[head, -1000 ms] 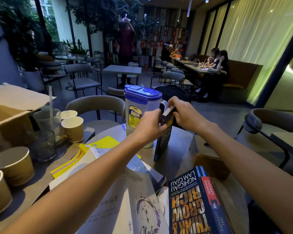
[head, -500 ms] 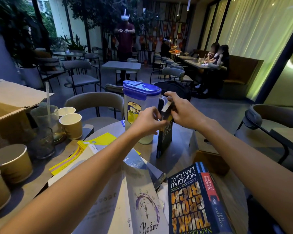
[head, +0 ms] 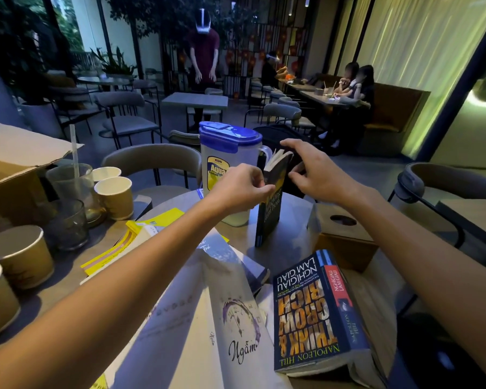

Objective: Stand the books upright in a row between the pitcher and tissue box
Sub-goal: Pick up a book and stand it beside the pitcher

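Roughly: cluttered bench (head: 292, 234). Lying flat near front: white paperback (head: 230, 318), with thick paperback (head: 314, 313) just beside it, neither stood up yet. At back: pitcher (head: 227, 158) on left, tissue box (head: 345, 234) on right, gap between. Standing upright in that gap, just beside pitcher: thin dark book (head: 270, 217), fanned open at top. Left hand (head: 242, 189) pinching its near cover edge. Right hand (head: 317, 175) over top, fingers (head: 295, 144) spread, contact unclear. Probably light, floppy, tippy; best gripped across spine and both covers.
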{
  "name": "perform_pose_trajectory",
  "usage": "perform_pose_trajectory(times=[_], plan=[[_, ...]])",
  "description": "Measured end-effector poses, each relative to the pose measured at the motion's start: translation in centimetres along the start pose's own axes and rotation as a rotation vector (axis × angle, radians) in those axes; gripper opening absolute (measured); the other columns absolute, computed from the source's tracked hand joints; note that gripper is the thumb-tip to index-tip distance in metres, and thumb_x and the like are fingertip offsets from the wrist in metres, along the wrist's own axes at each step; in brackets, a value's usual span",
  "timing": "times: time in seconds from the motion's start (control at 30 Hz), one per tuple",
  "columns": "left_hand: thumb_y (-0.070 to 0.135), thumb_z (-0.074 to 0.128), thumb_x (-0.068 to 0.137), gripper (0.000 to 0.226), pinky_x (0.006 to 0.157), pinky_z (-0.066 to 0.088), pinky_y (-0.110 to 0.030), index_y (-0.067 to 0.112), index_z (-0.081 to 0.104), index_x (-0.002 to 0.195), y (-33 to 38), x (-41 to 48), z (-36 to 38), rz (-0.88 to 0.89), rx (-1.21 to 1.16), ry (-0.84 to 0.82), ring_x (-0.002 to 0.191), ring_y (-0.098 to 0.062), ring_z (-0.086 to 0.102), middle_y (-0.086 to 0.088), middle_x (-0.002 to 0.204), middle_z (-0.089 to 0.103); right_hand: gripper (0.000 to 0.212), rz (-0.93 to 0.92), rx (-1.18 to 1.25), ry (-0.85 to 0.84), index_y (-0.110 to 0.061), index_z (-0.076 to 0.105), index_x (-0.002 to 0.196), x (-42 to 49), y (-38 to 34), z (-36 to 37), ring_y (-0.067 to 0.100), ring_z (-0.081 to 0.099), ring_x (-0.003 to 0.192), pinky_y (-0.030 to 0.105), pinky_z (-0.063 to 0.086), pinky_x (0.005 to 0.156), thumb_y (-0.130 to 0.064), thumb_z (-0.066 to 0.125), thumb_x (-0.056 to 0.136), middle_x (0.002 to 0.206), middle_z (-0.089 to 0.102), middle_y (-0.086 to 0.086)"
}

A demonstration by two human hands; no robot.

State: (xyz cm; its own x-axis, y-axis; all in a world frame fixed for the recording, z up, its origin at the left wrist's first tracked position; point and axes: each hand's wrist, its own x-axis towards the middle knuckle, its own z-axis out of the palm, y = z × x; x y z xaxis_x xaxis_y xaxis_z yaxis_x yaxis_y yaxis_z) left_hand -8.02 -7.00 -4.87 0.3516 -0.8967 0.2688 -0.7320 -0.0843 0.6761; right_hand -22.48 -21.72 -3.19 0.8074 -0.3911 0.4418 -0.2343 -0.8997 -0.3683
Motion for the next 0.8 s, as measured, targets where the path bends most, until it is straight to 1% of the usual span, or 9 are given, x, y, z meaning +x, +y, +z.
perform_pose_trajectory(times=[0.13, 0.23, 0.3, 0.43, 0.53, 0.6, 0.67, 0.77, 0.8], plan=[[0.037, 0.064, 0.095, 0.029, 0.067, 0.059, -0.036, 0.009, 0.066, 0.090, 1.6, -1.5, -0.1, 0.033, 0.030, -0.082, 0.065, -0.013, 0.065, -0.006, 0.080, 0.071, 0.042, 0.000, -0.079, -0.005, -0.015, 0.051, 0.132, -2.0, -0.8, -0.5, 0.015, 0.063, 0.084, 0.028, 0.057, 0.075, -0.008, 0.064, 0.092, 0.122, 0.056, 0.004], [0.038, 0.062, 0.095, 0.028, 0.058, 0.058, -0.029, 0.011, 0.066, 0.091, 2.6, -2.7, 0.9, 0.040, 0.070, -0.159, 0.068, -0.015, 0.068, -0.005, 0.082, 0.069, 0.019, 0.059, -0.190, -0.155, -0.016, 0.062, 0.114, -3.9, -1.5, -0.7, 0.017, 0.064, 0.090, 0.036, 0.057, 0.080, -0.017, 0.062, 0.095, 0.104, 0.065, 0.002], [0.037, 0.062, 0.095, 0.026, 0.063, 0.060, -0.033, 0.012, 0.066, 0.089, 3.1, -3.3, 2.2, 0.070, 0.158, -0.223, 0.072, -0.018, 0.069, -0.005, 0.083, 0.070, 0.011, 0.089, -0.246, -0.265, -0.020, 0.066, 0.105, -5.5, -1.7, -0.7, 0.017, 0.065, 0.090, 0.040, 0.056, 0.081, -0.023, 0.060, 0.096, 0.098, 0.067, -0.002], [0.042, 0.062, 0.093, 0.032, 0.062, 0.043, -0.031, 0.029, 0.049, 0.067, 3.4, -4.7, 4.9, 0.164, 0.424, -0.276, 0.066, -0.015, 0.053, 0.008, 0.071, 0.054, 0.011, 0.163, -0.333, -0.428, -0.027, 0.067, 0.100, -8.8, -1.3, -0.4, 0.016, 0.065, 0.089, 0.043, 0.056, 0.082, -0.025, 0.057, 0.095, 0.098, 0.069, -0.005], [0.050, 0.059, 0.092, 0.034, 0.064, 0.048, -0.033, 0.030, 0.048, 0.067, 3.5, -6.1, 6.4, 0.186, 0.477, -0.330, 0.072, -0.021, 0.058, 0.003, 0.076, 0.059, 0.021, 0.169, -0.387, -0.470, -0.038, 0.065, 0.096, -10.9, -0.7, -0.2, 0.014, 0.062, 0.092, 0.044, 0.054, 0.083, -0.020, 0.055, 0.093, 0.097, 0.066, -0.012], [0.057, 0.054, 0.094, 0.032, 0.068, 0.056, -0.036, 0.029, 0.056, 0.078, 4.0, -7.1, 7.0, 0.179, 0.457, -0.427, 0.078, -0.024, 0.065, -0.004, 0.089, 0.068, 0.030, 0.152, -0.340, -0.517, -0.038, 0.067, 0.101, -11.9, -0.8, -0.5, 0.013, 0.059, 0.092, 0.036, 0.052, 0.080, -0.012, 0.058, 0.090, 0.098, 0.063, -0.011], [0.063, 0.044, 0.095, 0.046, 0.064, 0.055, -0.032, 0.021, 0.063, 0.099, 4.9, -8.2, 7.6, 0.137, 0.411, -0.547, 0.074, -0.019, 0.066, -0.006, 0.093, 0.070, 0.037, 0.134, -0.321, -0.568, -0.034, 0.069, 0.112, -12.6, -0.8, -0.8, 0.012, 0.056, 0.089, 0.031, 0.048, 0.074, -0.007, 0.062, 0.088, 0.097, 0.059, -0.009], [0.072, 0.034, 0.092, 0.068, 0.056, 0.056, -0.026, 0.017, 0.058, 0.123, 6.0, -9.4, 8.7, 0.002, 0.361, -0.634, 0.062, -0.014, 0.063, -0.010, 0.097, 0.067, 0.045, 0.107, -0.309, -0.629, -0.037, 0.065, 0.121, -13.1, -1.0, -1.1, 0.015, 0.057, 0.089, 0.037, 0.052, 0.077, -0.009, 0.066, 0.085, 0.100, 0.061, -0.008], [0.076, 0.033, 0.089, 0.074, 0.054, 0.058, -0.026, 0.018, 0.056, 0.128, 6.2, -9.6, 9.1, -0.046, 0.331, -0.637, 0.060, -0.015, 0.064, -0.011, 0.101, 0.067, 0.046, 0.106, -0.302, -0.649, -0.036, 0.064, 0.123, -13.3, -1.0, -1.1, 0.015, 0.056, 0.091, 0.035, 0.051, 0.078, -0.011, 0.067, 0.085, 0.102, 0.060, -0.008]])
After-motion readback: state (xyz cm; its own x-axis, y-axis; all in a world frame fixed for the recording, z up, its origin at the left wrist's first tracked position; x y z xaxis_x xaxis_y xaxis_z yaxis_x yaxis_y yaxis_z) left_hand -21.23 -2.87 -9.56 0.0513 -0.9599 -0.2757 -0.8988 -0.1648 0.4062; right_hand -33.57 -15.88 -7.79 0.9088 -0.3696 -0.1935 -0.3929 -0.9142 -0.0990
